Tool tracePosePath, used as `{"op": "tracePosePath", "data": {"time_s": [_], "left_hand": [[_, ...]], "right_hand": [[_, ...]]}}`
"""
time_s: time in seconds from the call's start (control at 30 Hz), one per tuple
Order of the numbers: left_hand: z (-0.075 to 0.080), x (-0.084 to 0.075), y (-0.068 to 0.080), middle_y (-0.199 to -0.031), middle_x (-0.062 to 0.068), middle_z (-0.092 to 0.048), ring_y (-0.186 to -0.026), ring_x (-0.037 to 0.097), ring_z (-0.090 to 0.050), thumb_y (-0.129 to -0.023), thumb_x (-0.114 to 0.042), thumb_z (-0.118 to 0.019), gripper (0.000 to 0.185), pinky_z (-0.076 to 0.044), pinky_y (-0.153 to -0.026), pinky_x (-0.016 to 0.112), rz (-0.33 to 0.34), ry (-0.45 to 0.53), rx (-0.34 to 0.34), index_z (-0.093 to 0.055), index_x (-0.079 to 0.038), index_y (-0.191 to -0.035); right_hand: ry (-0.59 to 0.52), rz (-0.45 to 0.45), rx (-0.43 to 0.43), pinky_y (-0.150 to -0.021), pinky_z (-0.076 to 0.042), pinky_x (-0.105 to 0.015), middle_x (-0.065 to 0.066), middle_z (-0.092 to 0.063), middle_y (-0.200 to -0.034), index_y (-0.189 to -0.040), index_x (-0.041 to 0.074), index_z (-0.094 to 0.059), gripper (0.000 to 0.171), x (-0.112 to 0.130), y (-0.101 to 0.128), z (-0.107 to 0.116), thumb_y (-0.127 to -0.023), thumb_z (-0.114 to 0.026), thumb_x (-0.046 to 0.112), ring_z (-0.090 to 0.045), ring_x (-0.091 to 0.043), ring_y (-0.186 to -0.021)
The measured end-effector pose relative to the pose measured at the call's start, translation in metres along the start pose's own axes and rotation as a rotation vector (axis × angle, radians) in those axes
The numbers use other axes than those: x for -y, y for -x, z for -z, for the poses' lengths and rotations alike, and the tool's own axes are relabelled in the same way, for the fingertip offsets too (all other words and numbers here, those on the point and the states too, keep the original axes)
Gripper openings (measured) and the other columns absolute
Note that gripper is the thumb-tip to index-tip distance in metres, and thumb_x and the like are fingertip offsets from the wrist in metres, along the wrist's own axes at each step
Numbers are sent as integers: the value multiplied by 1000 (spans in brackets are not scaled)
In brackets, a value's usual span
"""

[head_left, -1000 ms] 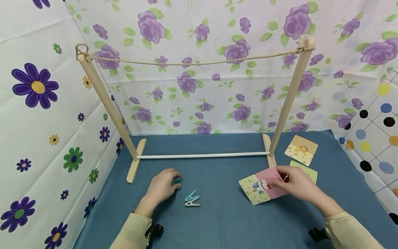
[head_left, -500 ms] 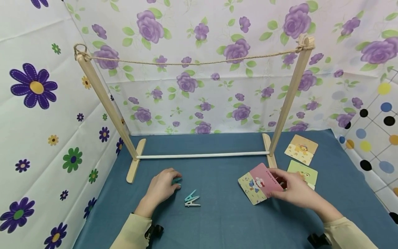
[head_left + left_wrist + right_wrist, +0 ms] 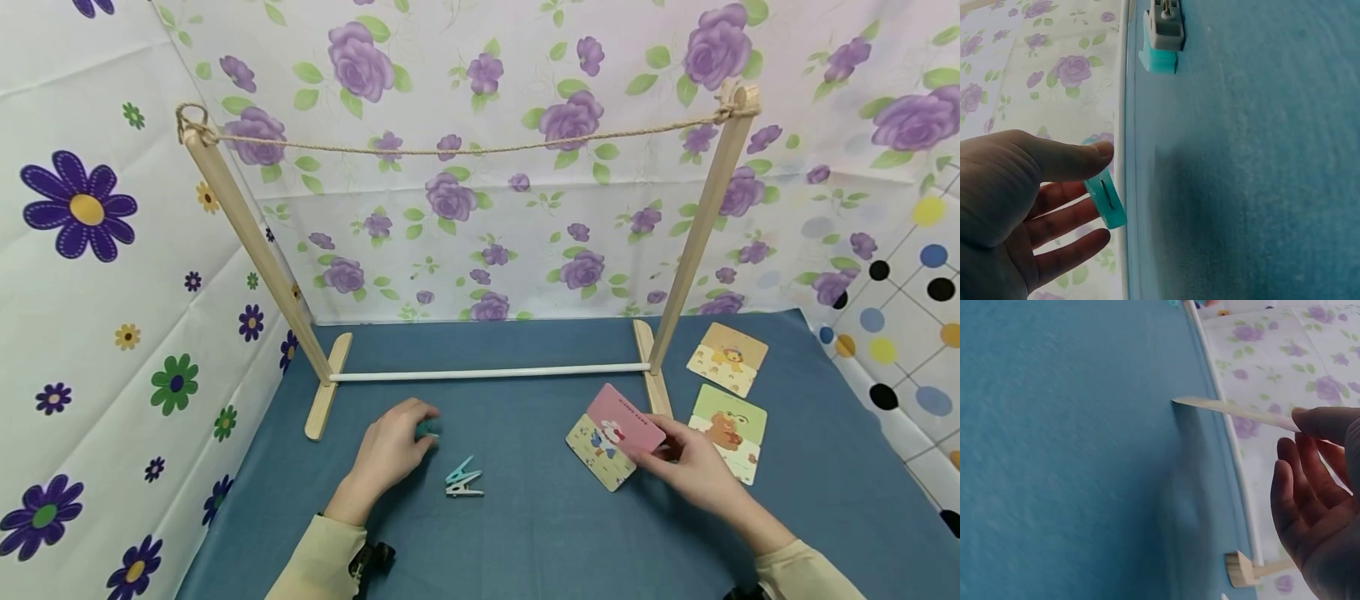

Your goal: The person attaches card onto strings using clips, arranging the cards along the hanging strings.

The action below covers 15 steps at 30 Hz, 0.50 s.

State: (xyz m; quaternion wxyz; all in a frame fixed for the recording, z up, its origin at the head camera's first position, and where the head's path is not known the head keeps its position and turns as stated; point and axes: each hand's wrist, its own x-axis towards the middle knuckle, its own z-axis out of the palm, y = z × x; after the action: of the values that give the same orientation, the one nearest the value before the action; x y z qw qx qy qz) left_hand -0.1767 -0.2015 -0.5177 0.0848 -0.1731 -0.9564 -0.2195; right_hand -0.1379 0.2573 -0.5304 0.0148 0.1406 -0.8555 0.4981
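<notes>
My left hand (image 3: 417, 430) rests on the blue cloth and pinches a teal clothespin (image 3: 431, 428). In the left wrist view the clothespin (image 3: 1106, 200) sits between thumb and fingers. A pair of clothespins (image 3: 463, 482), teal and white, lies just right of that hand. My right hand (image 3: 660, 447) pinches a pink card (image 3: 625, 421) by its near edge, tilted up off a yellow card (image 3: 596, 450) that lies flat. The right wrist view shows the pink card (image 3: 1235, 411) edge-on under my thumb.
A wooden frame stands across the table, with two slanted posts, a rope (image 3: 465, 152) strung between their tops and a white rod (image 3: 487, 374) at the base. A lion card (image 3: 726, 358) and a green card (image 3: 729, 427) lie at the right. Flowered sheets wall the table in.
My right hand has lifted the pink card's near edge and drawn it left and up, uncovering the green card. My left hand has stayed in place with the clothespin.
</notes>
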Motion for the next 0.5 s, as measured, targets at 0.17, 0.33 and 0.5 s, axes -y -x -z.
{"op": "tracePosePath", "data": {"time_s": [0.17,0.33,0.5], "left_hand": [[2,-3,-1,-112,5,-73,-97,26,-72,-87,-5,-90,36,-60,-76,45,-10,31,-42,-76,-12,-119],[3,-5,-3,-112,7,-73,-97,27,-72,-87,-3,-89,36,-60,-75,45,-12,49,-71,-75,-10,-120],[3,-7,-4,-112,6,-74,-98,26,-72,-87,-2,-89,38,-61,-75,43,-16,66,-96,-76,-9,-122]], "right_hand": [[-29,-68,21,-69,-60,-29,-6,-77,-108,-125,4,-73,35,0,0,-10,-95,-85,16,-70,-12,-82],[-27,-128,39,-67,-58,-28,-5,-78,-104,-119,2,-76,29,2,-2,-14,-97,-83,19,-69,-12,-79],[-7,-153,78,-64,-54,-28,-2,-79,-102,-117,4,-78,25,-1,-1,-15,-100,-80,21,-65,-12,-76]]}}
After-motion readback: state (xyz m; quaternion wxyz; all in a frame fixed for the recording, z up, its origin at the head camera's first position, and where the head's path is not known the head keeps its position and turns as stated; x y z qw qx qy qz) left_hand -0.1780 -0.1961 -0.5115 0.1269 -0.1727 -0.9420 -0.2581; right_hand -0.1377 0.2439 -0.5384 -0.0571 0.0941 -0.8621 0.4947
